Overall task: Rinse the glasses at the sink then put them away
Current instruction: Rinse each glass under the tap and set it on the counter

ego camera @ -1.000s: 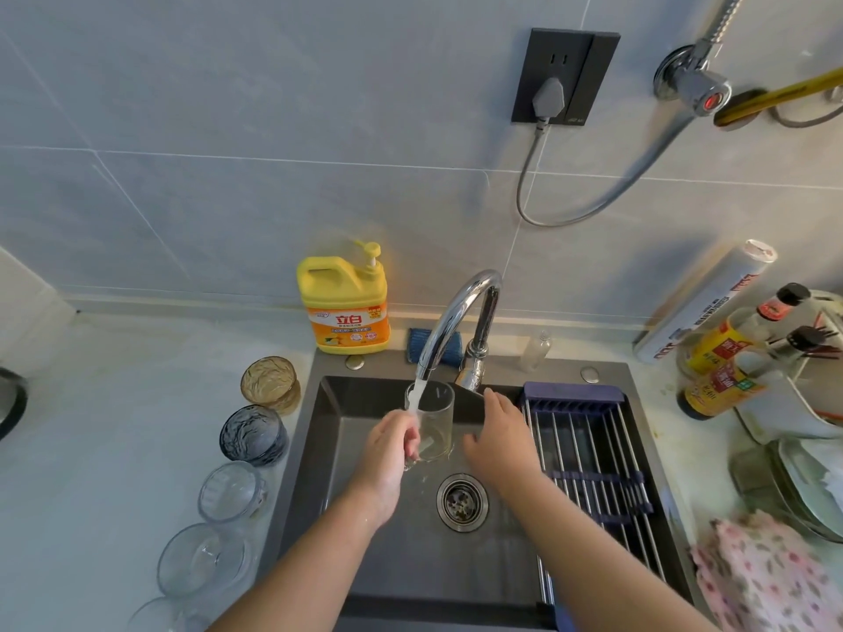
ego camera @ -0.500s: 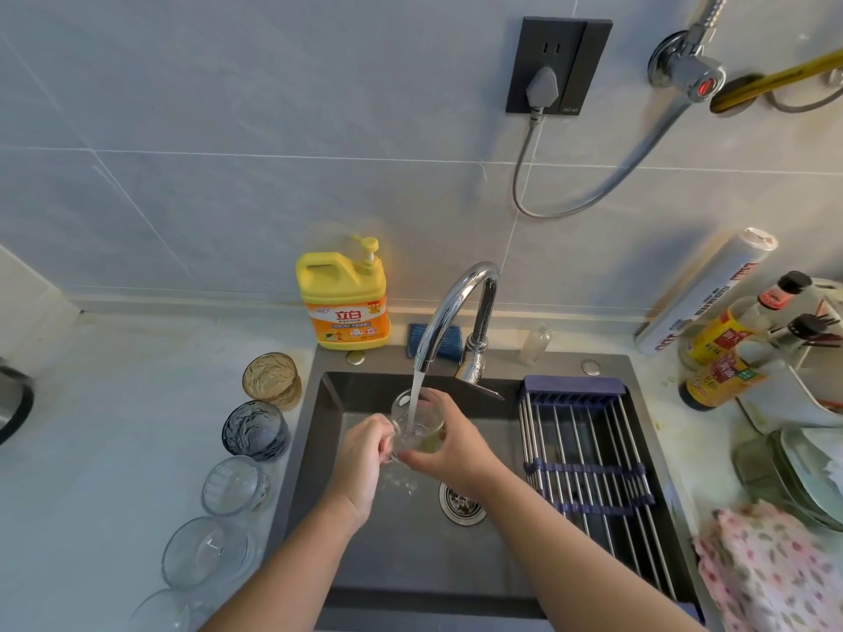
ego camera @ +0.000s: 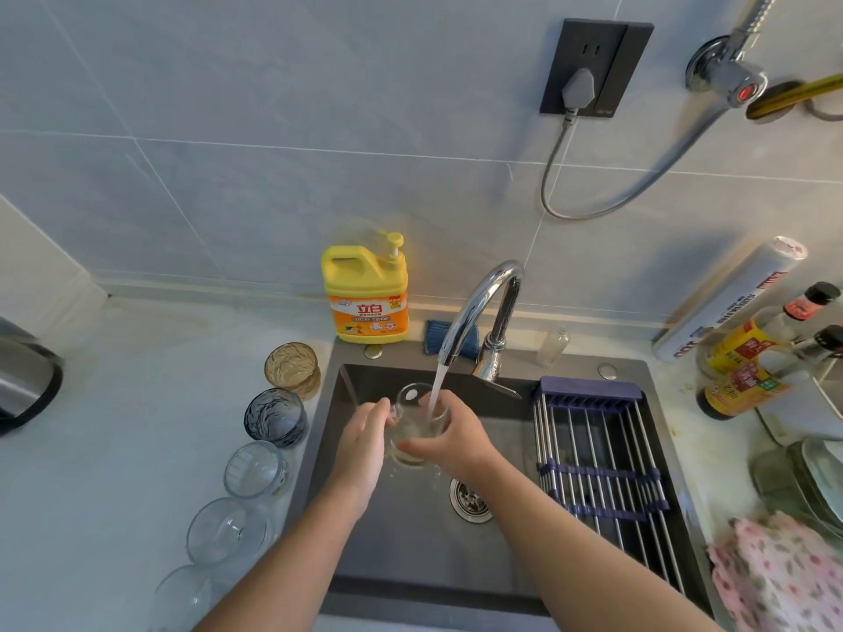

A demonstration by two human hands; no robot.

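A clear glass [ego camera: 413, 405] is held over the dark sink [ego camera: 410, 545] under the running chrome tap [ego camera: 479, 307]; water streams into it. My left hand [ego camera: 362, 442] grips its left side and my right hand [ego camera: 449, 440] wraps round its right side and front. Several other glasses stand in a row on the counter left of the sink: an amber glass [ego camera: 292, 369], a dark blue glass [ego camera: 275, 417], and clear glasses [ego camera: 255, 469] [ego camera: 226, 531] further forward.
A roll-up drying rack [ego camera: 597, 453] covers the sink's right part. A yellow detergent bottle [ego camera: 365, 294] and a blue sponge [ego camera: 438, 335] sit behind the sink. Sauce bottles [ego camera: 748, 358], dishes and a pink floral cloth [ego camera: 780, 581] crowd the right counter. A kettle [ego camera: 23, 380] is far left.
My right hand left the tap handle and took hold of the glass. Water now runs, and the glass sits lower under the stream, gripped by both hands.
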